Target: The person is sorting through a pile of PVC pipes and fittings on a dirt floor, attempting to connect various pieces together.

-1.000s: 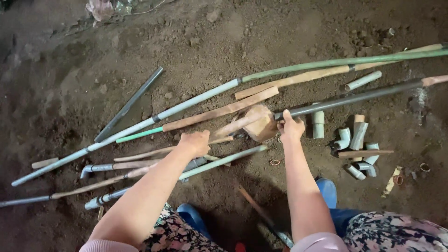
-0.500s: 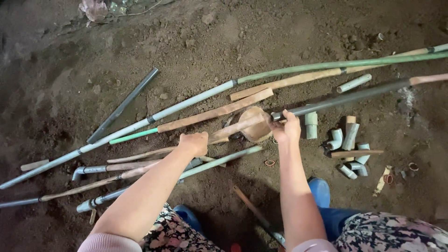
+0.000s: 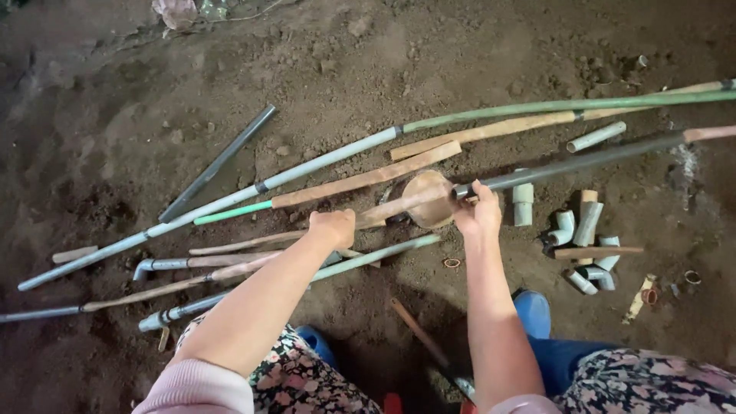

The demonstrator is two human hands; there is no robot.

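1. The wooden-handled tool (image 3: 399,203) lies on the dirt floor (image 3: 475,54) in the middle of the scene, its round flat head (image 3: 428,198) just left of my right hand and its pale handle running left and nearer, toward my left hand.
2. My left hand (image 3: 333,227) is clenched around that handle, knuckles up.
3. My right hand (image 3: 477,215) is closed on the near end of the dark grey pipe (image 3: 583,161), which runs away to the right; its end sits touching or just beside the tool's head — I cannot tell which.
4. How far along: tool and pipe are both gripped and brought end to end, but whether they are joined does not show.
5. Around them: a long pipe, green on its right half and pale grey on its left (image 3: 429,123), crosses the far side, with wooden slats (image 3: 360,178) beside it. Short grey pipe elbows and offcuts (image 3: 586,230) lie in a cluster to the right, more thin pipes (image 3: 192,264) to the left, and my blue shoe (image 3: 533,313) is near.
6. Against the earlier view, both hands keep the same grips — the tool head and pipe end look no closer or farther, and only the camera's framing has shifted slightly.
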